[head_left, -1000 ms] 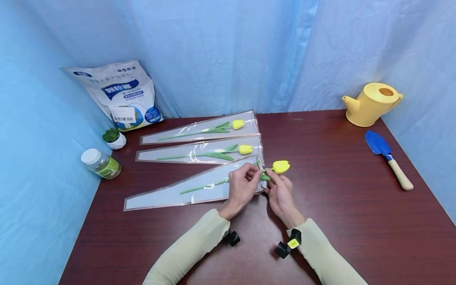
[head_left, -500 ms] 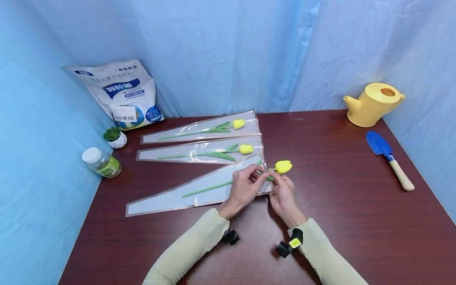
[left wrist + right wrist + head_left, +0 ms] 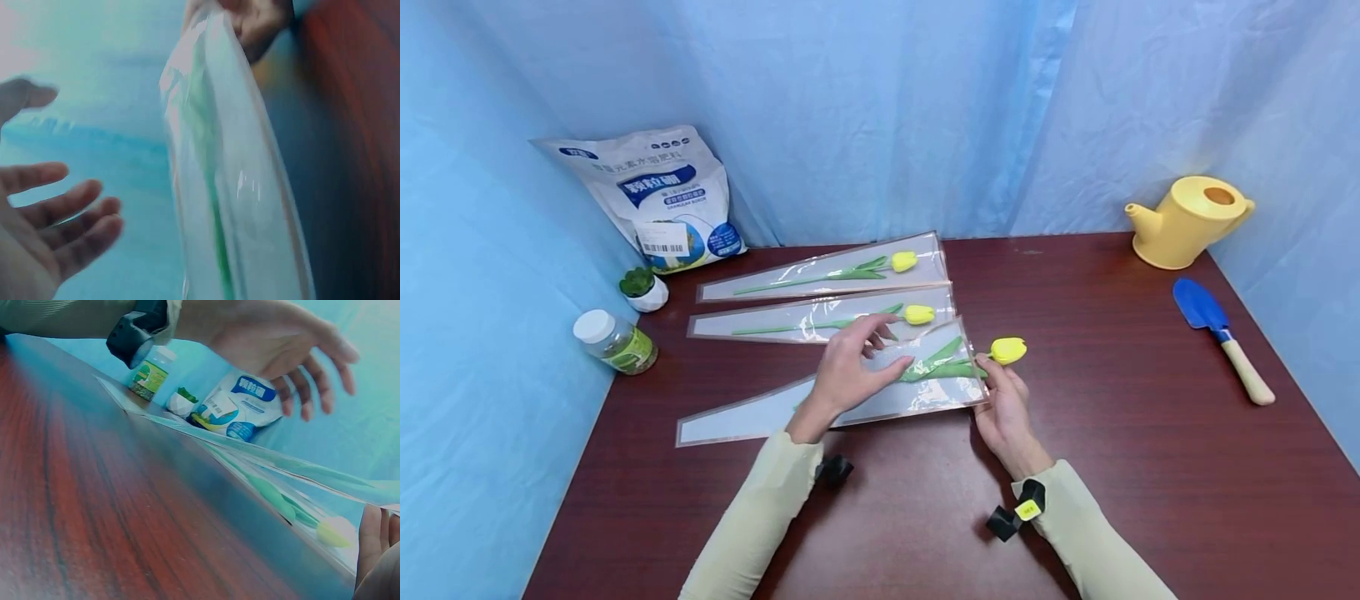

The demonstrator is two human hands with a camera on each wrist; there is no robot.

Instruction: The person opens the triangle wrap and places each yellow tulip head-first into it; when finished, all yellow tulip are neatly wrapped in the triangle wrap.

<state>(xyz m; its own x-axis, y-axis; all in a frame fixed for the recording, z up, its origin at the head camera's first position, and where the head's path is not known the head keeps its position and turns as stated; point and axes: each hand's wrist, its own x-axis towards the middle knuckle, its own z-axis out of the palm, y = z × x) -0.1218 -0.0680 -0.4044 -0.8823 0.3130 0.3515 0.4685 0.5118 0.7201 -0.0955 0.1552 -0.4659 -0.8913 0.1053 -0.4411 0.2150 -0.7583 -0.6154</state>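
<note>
A yellow tulip (image 3: 1008, 350) lies mostly inside a clear tapered flower sleeve (image 3: 730, 425), its blossom sticking out past the wide mouth. Its green leaves show through the film. My right hand (image 3: 1006, 412) pinches the stem just below the blossom at the sleeve's mouth, thumb on top and the other fingers partly hidden beneath. Over the sleeve's middle, my left hand (image 3: 847, 371) is raised with fingers spread and holds nothing. The left wrist view shows the same left hand (image 3: 50, 231) apart from the film.
Two more sleeved tulips, a middle one (image 3: 919, 315) and a far one (image 3: 904, 262), lie behind. On the left stand a fertilizer bag (image 3: 662, 200), a potted succulent (image 3: 643, 289) and a jar (image 3: 616, 342). A yellow watering can (image 3: 1187, 221) and blue trowel (image 3: 1222, 340) are right.
My left hand has let go near the sleeve's mouth and moved left with its fingers opening. The tulip and sleeve have shifted slightly right with my right hand, and the leaves now show inside.
</note>
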